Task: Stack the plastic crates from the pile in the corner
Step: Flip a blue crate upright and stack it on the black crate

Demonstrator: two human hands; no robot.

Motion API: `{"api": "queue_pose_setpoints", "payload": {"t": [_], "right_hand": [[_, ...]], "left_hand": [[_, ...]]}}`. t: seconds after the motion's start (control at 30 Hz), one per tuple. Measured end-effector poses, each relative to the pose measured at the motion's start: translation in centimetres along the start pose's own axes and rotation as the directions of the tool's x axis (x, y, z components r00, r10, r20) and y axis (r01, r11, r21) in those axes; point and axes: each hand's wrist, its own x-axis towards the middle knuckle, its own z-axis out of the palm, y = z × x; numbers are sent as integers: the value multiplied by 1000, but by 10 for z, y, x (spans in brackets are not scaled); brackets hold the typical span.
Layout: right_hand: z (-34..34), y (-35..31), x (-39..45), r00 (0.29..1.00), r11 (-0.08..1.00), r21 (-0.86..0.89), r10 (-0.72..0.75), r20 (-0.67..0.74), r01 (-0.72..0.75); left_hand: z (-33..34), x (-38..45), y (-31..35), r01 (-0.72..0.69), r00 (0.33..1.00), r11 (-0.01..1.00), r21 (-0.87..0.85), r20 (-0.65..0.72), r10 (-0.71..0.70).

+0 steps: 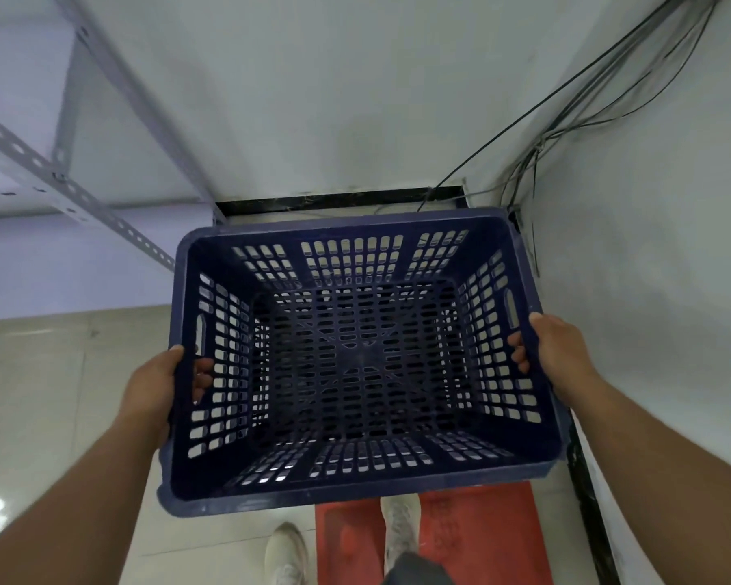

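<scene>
A dark blue plastic crate [359, 361] with slotted walls and floor fills the middle of the head view, held level above the floor with its open top facing me. My left hand [161, 386] grips its left rim, fingers curled through the side wall. My right hand [553, 352] grips the right rim the same way. Through the crate's slotted floor I see more dark slots, but cannot tell whether another crate lies under it. The crate is empty.
The white wall corner is straight ahead, with black cables [566, 120] hanging down the right wall. A grey slotted metal shelf frame [72, 192] stands at left. A red mat [477, 538] lies on the tiled floor under my white shoes [288, 551].
</scene>
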Motion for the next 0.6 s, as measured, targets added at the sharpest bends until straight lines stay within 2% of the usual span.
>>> {"api": "queue_pose_setpoints", "payload": {"t": [0.23,0.37,0.6], "right_hand": [[6,8,-3,1000,999,37,-5,13,4],[8,10,-3,998,998,28,-57,-4,57],[13,9,8,997,998,20,-62,-39,63]], "left_hand": [[-7,0,-4,-23,999,1000,16,-26,24],[-8,2,-9,-60,997,998,19,-43,61],[-5,5,-11,-99,993,995,4,-70,99]]}}
